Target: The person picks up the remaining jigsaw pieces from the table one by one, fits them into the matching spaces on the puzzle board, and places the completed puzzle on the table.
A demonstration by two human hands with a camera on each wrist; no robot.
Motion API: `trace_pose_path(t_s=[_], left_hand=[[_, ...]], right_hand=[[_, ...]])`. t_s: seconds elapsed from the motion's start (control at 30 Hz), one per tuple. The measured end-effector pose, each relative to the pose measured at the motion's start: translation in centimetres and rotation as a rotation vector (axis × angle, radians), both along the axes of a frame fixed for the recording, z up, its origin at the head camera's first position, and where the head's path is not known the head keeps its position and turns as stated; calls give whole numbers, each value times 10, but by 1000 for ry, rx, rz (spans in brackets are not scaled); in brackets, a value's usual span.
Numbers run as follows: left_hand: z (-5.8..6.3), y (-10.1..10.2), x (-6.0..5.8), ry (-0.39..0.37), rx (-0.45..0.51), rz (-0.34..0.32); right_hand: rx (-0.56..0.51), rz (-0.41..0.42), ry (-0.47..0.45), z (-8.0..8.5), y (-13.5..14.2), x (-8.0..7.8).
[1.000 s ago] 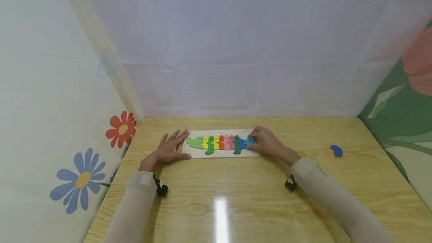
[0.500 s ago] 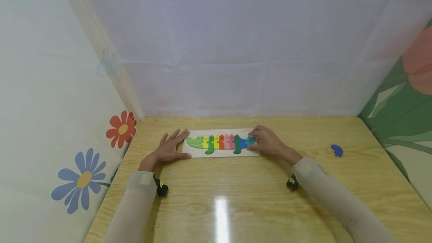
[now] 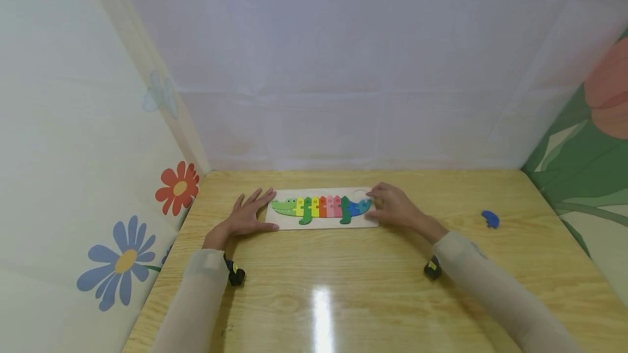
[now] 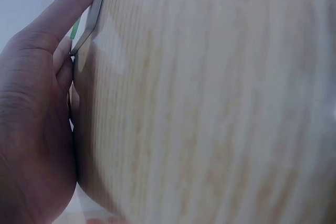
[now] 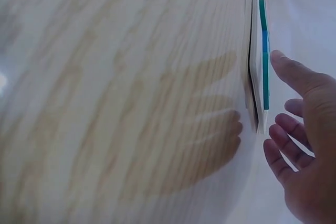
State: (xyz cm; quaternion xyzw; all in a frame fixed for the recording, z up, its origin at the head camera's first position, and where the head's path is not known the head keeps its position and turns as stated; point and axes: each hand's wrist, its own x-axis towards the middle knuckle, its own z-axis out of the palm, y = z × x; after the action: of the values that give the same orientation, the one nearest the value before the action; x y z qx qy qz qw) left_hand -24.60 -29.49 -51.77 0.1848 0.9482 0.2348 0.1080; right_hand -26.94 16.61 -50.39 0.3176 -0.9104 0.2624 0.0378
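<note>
A wooden puzzle board (image 3: 324, 225) lies flat on the table, bearing a crocodile of coloured pieces, from the green head (image 3: 283, 207) at left to the teal piece (image 3: 364, 206) at right. My left hand (image 3: 241, 218) has its fingers spread at the board's left end, thumb on the near corner. At the right end is my right hand (image 3: 396, 209), thumb and fingers apart around the board's edge. In the right wrist view nothing sits between its thumb (image 5: 296, 72) and fingers, which stand just off the teal piece.
A loose blue puzzle piece (image 3: 490, 219) lies on the wooden table (image 3: 373, 298) to the right. White cloth (image 3: 314, 70) hangs behind the table. Flower-printed panels flank both sides. A black camera is strapped at each wrist.
My right hand has let go of the teal piece and shifted slightly right, so that piece now shows fully. The left hand stays in place at the board's left end.
</note>
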Motion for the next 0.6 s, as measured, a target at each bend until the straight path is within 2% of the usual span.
trace_pose_path(t_s=[0.6], left_hand=[[-3, 1, 0, 24, 5, -14]], right_hand=[[11, -8, 45, 10, 23, 6]])
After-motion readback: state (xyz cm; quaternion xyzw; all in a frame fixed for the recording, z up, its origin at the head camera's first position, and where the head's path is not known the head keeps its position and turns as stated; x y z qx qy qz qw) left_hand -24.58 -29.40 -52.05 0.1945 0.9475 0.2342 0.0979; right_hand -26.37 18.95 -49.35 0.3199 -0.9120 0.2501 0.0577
